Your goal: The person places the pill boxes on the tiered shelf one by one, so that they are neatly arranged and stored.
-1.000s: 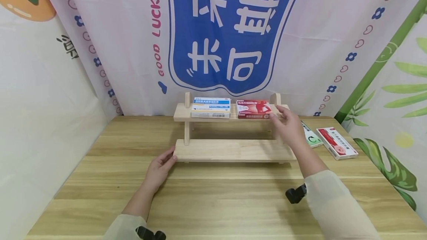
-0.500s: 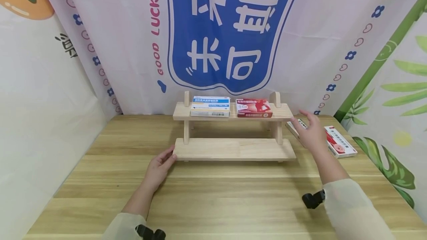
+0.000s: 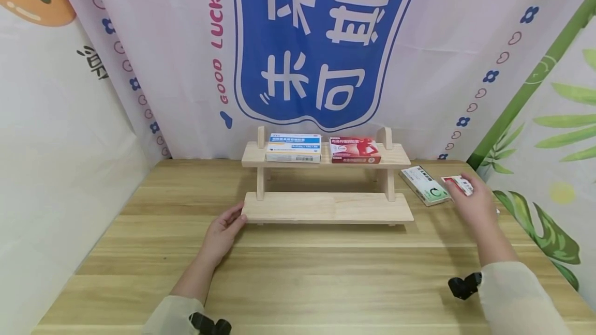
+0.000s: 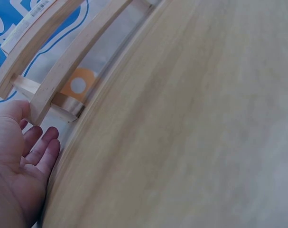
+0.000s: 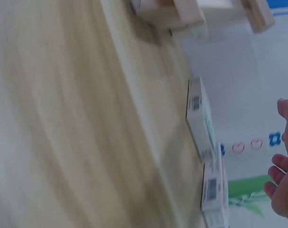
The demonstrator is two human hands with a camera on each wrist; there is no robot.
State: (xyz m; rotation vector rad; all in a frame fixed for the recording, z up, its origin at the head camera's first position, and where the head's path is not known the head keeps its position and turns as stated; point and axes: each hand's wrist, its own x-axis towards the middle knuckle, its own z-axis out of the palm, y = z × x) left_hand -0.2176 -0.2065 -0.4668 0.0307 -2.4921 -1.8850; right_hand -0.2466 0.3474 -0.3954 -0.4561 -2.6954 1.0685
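A two-tier wooden display stand [image 3: 326, 207] stands on the table. My left hand [image 3: 221, 234] grips the left end of its lower board, with the thumb at the front corner; in the left wrist view the fingers curl beside the board's end. To the right, my right hand [image 3: 476, 208] hovers over a red-and-white medicine box [image 3: 458, 184] and partly covers it. Its fingers are parted and hold nothing in the right wrist view. Beside that box lies a green-and-white medicine box [image 3: 425, 185].
The upper board bears a blue-and-white medicine box [image 3: 294, 148] and a red medicine box [image 3: 355, 150]. A printed cloth [image 3: 419, 66] hangs right behind the stand. The wooden tabletop [image 3: 316, 278] stretches out in front.
My right hand has left the red box on the upper board and moved right and down, over the red-and-white box. The left hand stays where it was.
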